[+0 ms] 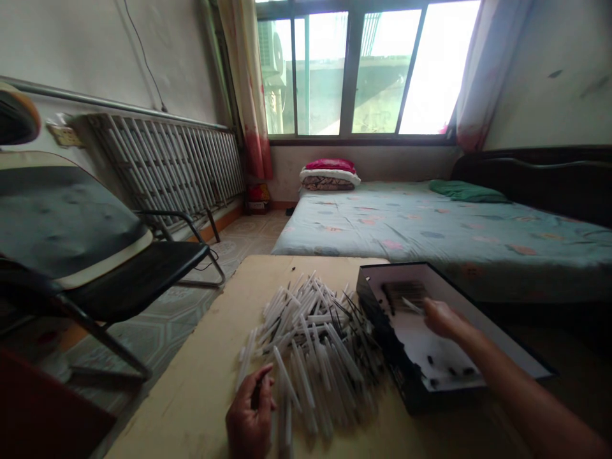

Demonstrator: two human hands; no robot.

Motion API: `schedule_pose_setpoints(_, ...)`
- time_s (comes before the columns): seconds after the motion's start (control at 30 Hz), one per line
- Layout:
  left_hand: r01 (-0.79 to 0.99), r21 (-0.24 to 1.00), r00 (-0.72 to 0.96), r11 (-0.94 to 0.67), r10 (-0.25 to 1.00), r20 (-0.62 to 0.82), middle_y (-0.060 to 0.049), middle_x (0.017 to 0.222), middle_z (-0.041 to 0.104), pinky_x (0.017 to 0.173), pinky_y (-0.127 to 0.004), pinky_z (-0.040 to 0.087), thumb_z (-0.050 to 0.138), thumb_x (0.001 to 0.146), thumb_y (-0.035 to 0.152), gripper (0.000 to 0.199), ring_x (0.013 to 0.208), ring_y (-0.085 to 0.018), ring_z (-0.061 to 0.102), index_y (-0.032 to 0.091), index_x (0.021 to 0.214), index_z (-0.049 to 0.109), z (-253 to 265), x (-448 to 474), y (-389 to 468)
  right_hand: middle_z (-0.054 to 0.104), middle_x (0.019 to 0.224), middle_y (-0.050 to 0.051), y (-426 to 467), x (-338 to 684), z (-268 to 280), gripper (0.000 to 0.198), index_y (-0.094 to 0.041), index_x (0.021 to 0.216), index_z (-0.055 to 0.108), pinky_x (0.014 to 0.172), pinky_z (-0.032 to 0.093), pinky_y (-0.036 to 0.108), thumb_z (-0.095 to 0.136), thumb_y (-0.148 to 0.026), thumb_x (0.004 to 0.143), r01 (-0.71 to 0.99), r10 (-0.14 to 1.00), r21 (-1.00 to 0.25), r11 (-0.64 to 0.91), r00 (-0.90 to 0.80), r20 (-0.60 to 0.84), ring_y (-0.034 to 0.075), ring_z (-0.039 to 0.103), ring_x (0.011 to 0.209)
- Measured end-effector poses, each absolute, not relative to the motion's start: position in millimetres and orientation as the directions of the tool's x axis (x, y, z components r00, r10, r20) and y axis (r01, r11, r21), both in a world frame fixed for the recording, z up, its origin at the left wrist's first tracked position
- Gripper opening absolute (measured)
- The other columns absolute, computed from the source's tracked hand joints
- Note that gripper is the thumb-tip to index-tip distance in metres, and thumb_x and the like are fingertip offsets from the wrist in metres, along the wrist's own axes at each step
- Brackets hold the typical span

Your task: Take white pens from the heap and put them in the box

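Pinched in the right hand (440,319): one thin stick (413,306), over the box (421,350), slanting away and left from the grip, near the row of dark sticks (399,295). Left hand (251,408) curled by the pile of tubes (306,331); no telling what, if anything, inside.

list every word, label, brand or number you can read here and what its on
None can be read.
Red package by the left-hand curtain: any print is too small to tell.
White tubes and black-edged box: no lettering visible.
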State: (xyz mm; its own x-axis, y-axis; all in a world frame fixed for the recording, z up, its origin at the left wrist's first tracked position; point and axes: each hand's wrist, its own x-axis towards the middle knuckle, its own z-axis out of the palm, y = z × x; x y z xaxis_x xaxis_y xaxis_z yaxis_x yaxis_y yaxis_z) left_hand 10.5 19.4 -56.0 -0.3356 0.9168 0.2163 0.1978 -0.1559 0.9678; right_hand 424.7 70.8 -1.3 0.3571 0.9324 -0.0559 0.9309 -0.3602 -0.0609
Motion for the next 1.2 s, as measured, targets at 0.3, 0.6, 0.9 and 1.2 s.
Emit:
schedule_pose_setpoints(0.3,0.305,0.889,-0.221,-0.341,0.883,0.414,-0.006,0.079,0.069,0.069,-0.031,0.048,0.064,0.070,0.028,0.019,0.071,-0.023,0.062,0.025,0.087,0.070,-48,18,12,0.055,0.060,-0.003,-3,277,49,0.027,-0.019,0.083,0.059,0.050,0.037,0.021,0.041,-0.038,0.087,0.682,0.973,-0.718,0.140,0.041,0.229,0.013,0.051,0.055)
schedule_pose_setpoints(0.6,0.489,0.201,0.512,-0.849,0.466,0.722,-0.011,0.101,0.067,0.097,-0.047,0.031,0.039,0.085,0.015,0.043,0.098,-0.023,0.058,0.020,0.127,0.045,-61,21,9,0.057,0.065,-0.001,-19,182,-24,0.014,-0.013,0.071,0.060,0.057,0.040,0.020,0.051,-0.022,0.077,0.461,0.991,-0.878,0.126,-0.099,0.090,0.012,0.051,0.062)
schedule_pose_setpoints(0.9,0.551,0.014,0.636,-0.835,0.430,0.641,-0.006,0.070,0.063,0.064,-0.032,0.047,0.043,0.084,0.010,0.032,0.065,-0.018,0.058,0.016,0.113,0.055,-50,2,23,0.050,0.052,-0.006,-21,200,-15,0.020,-0.017,0.073,0.055,0.044,0.031,0.015,0.044,-0.027,0.085,0.569,0.967,-0.808,0.152,-0.257,0.002,0.007,0.044,0.044)
schedule_pose_setpoints(1.2,0.415,-0.177,0.810,-0.892,0.275,0.517,0.001,0.052,0.058,0.036,-0.029,0.027,0.045,0.085,0.020,0.012,0.041,-0.014,0.054,0.017,0.079,0.055,-33,15,15,0.066,0.059,0.000,-21,196,-38,0.012,-0.017,0.068,0.055,0.038,0.016,0.022,0.056,-0.023,0.078,0.832,0.887,-0.338,0.441,-0.460,0.024,0.010,0.054,0.043)
